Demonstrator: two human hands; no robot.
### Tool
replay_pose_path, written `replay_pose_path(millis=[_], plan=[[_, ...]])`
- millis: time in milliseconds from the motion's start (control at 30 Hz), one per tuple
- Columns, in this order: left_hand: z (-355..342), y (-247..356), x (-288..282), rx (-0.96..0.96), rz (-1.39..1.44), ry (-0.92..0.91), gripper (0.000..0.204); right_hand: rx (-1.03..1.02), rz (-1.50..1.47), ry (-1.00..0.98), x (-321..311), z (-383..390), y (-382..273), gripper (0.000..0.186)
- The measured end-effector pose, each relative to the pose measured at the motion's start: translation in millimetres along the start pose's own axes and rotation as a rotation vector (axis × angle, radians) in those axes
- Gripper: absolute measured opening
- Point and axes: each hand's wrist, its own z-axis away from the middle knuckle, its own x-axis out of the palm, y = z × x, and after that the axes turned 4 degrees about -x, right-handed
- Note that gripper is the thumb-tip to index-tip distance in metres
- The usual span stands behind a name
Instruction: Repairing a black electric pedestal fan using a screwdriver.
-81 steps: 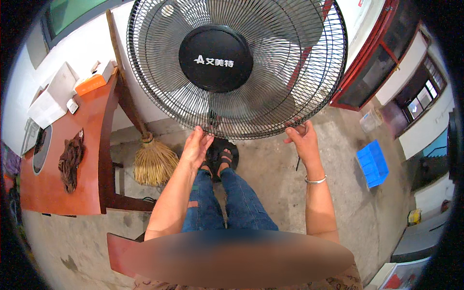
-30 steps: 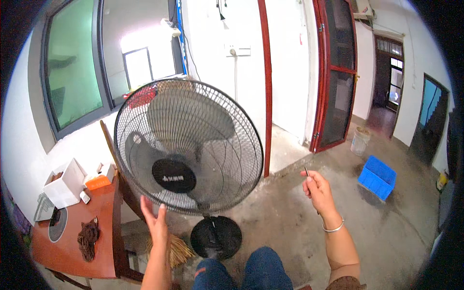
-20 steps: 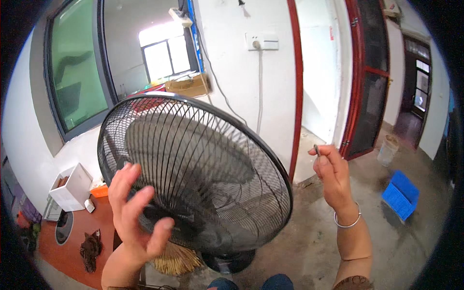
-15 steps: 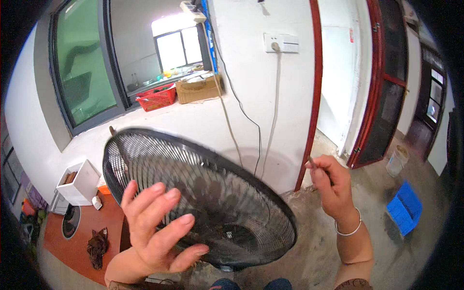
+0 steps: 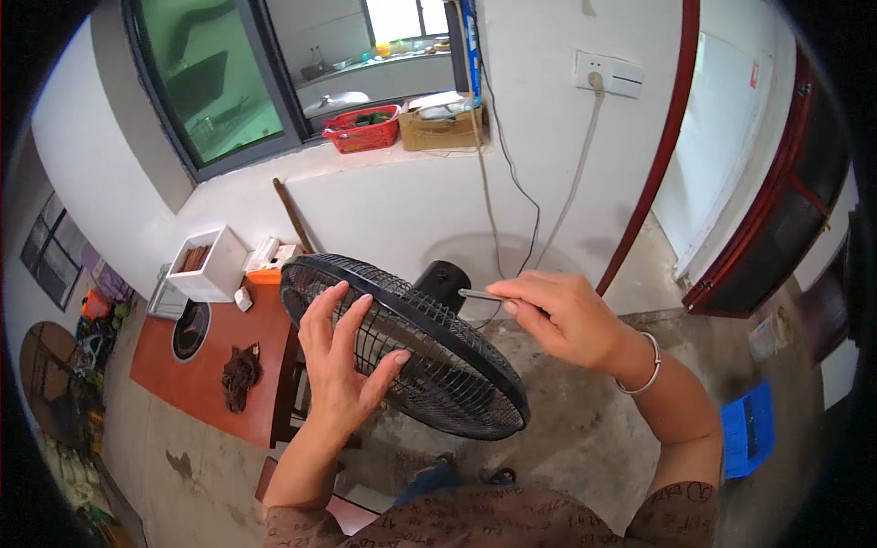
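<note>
A black electric fan [image 5: 416,361] with a round wire grille stands tilted in front of me. Its dark motor housing [image 5: 445,281] juts out behind the grille. My left hand [image 5: 345,365] is open, fingers spread in front of the near left part of the grille; the fingertips look close to its rim, and contact is hard to tell. My right hand [image 5: 571,320] pinches a slim grey metal rod [image 5: 480,294], like a screwdriver shaft. The rod's tip points left and appears at the housing. Most of the fan's stand is hidden.
On the left, a reddish-brown table [image 5: 201,365] carries a white box [image 5: 212,265] and a dark crumpled cloth [image 5: 241,376]. A red basket [image 5: 361,132] and a cardboard box [image 5: 440,130] occupy the window ledge. Cords hang down the wall. A blue dustpan-like thing [image 5: 749,429] lies at right.
My right hand has moved left, bringing the rod to the fan's motor housing. The fan has turned, so its housing now shows. My left hand has come nearer the grille; the view has shifted.
</note>
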Motion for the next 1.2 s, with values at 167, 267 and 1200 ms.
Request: replay_pose_path(millis=[167,267,1200], plan=[[6.1,0.5,-4.0,-0.039,-0.015,0.010,0.064,0.015,0.061,-0.067,2.5,-11.6,-4.8,0.022],[8.1,9.9,-3.0,-0.084,-0.036,0.029,0.065,0.012,0.041,-0.056,-1.1,-14.3,-0.2,0.021],[-8.7,98.4,39.9,-0.854,-0.333,0.154,0.086,-0.377,-0.426,-0.313,14.2,-65.8,109.1,0.014]])
